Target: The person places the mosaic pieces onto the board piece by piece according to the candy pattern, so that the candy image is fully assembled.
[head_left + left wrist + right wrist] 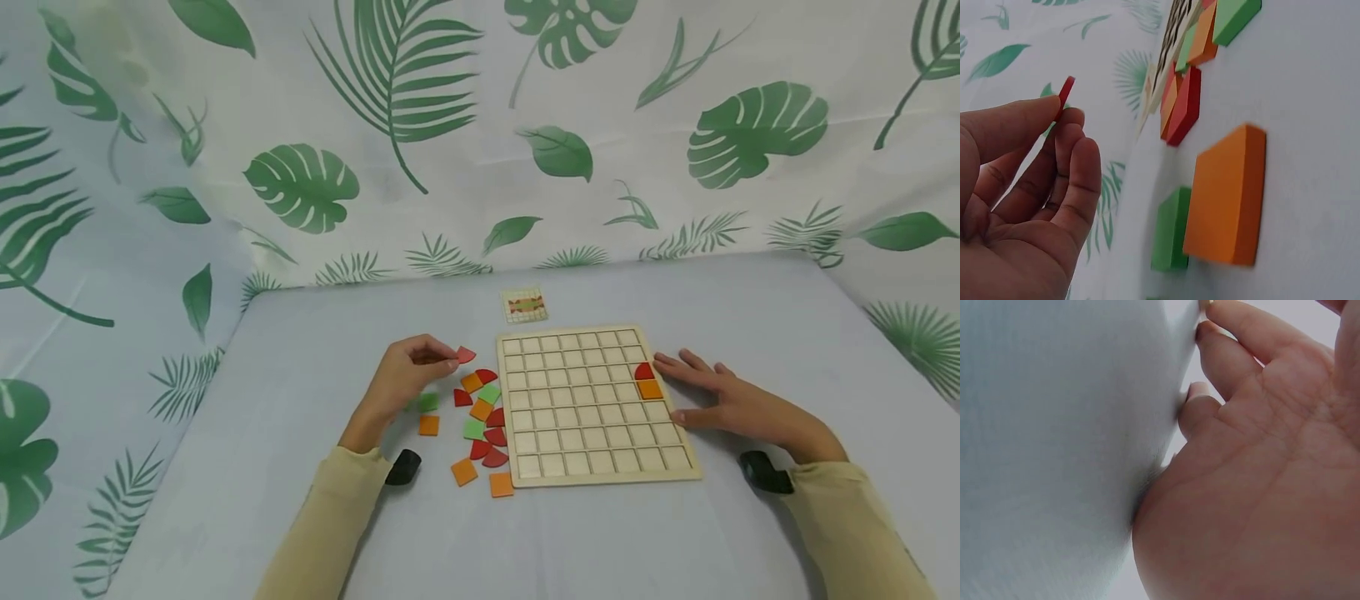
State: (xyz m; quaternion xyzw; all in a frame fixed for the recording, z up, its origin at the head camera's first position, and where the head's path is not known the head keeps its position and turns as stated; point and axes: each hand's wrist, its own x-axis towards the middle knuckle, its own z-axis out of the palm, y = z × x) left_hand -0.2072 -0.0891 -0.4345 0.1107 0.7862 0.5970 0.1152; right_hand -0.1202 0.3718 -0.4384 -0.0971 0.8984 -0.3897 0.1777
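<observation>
My left hand [408, 373] pinches a red quarter-circle tile [466, 355] between thumb and fingertips, raised over the loose pieces left of the board. The left wrist view shows this red tile [1066, 94] edge-on at the fingertips. A wooden grid board [577, 421] lies at the middle of the table. In its right-hand column sit a red quarter-circle tile [643, 372] and, just below it, an orange square tile [649, 389]. My right hand [738, 410] rests at the board's right edge, fingers extended; in the right wrist view its palm [1260, 475] lies against the tabletop.
Several red, orange and green tiles [482, 409] lie scattered left of the board, some against its edge. A small pattern card [524, 305] lies behind the board. Leaf-printed cloth [450, 150] rises at the table's back.
</observation>
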